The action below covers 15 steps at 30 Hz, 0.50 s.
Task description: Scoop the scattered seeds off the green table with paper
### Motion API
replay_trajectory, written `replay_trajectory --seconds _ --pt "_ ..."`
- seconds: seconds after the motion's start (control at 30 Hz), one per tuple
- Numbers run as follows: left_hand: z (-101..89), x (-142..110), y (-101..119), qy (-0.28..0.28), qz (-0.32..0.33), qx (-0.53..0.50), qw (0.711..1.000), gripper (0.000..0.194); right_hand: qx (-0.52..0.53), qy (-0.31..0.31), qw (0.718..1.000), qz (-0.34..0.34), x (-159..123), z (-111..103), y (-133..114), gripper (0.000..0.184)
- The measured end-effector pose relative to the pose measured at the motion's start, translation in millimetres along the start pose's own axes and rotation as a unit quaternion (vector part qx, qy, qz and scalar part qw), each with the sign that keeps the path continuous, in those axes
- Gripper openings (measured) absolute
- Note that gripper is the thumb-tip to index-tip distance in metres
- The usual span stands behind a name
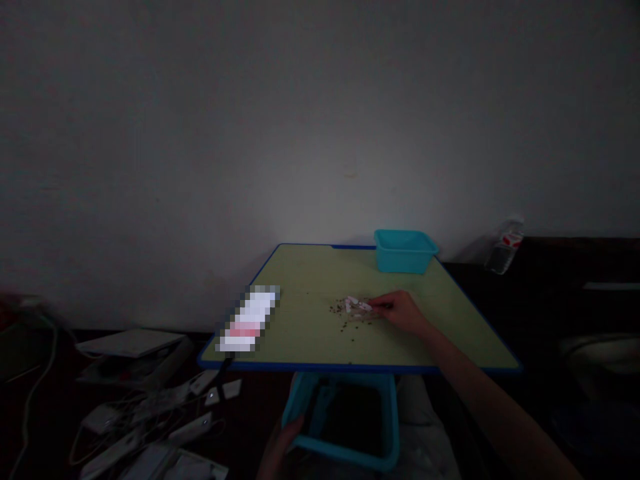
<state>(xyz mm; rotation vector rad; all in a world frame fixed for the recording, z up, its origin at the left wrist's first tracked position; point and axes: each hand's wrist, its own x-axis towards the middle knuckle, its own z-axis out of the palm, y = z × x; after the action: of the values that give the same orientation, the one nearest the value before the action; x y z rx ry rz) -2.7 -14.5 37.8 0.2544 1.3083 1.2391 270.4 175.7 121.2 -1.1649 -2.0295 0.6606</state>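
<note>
My right hand [400, 311] is over the middle of the small table [310, 273], its fingers pinched on a crumpled pinkish-white wrapper [357, 305]. Around the wrapper lie scattered small dark bits [353, 327], too small to name. Below the table's front edge, my left hand [287, 437] grips the left rim of a blue plastic basin [345, 453]. The inside of that basin is dark, and I cannot make out what is in it beyond a bluish shape on its left.
Another blue basin [405, 257] stands at the table's back right corner. A pixelated bright screen [250, 320] is at the left edge. A plastic bottle [505, 247] leans at the right. Power strips and tangled cables [165, 413] lie lower left. A wall rises behind.
</note>
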Motion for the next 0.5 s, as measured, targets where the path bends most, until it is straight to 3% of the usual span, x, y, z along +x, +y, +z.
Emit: replay_trajectory --seconds 0.13,0.37,0.5 --pt "-3.6 7 -2 0.009 0.008 0.026 1.000 0.026 0.004 -0.011 1.000 0.005 -1 1 -2 0.023" --pt "-5.2 10 -2 0.010 0.008 0.020 1.000 0.027 0.019 -0.017 1.000 0.002 -1 2 -4 0.023" --pt "-1.9 1 1 0.004 0.000 -0.002 1.000 0.038 0.014 -0.018 1.000 0.007 -2 2 -6 0.022"
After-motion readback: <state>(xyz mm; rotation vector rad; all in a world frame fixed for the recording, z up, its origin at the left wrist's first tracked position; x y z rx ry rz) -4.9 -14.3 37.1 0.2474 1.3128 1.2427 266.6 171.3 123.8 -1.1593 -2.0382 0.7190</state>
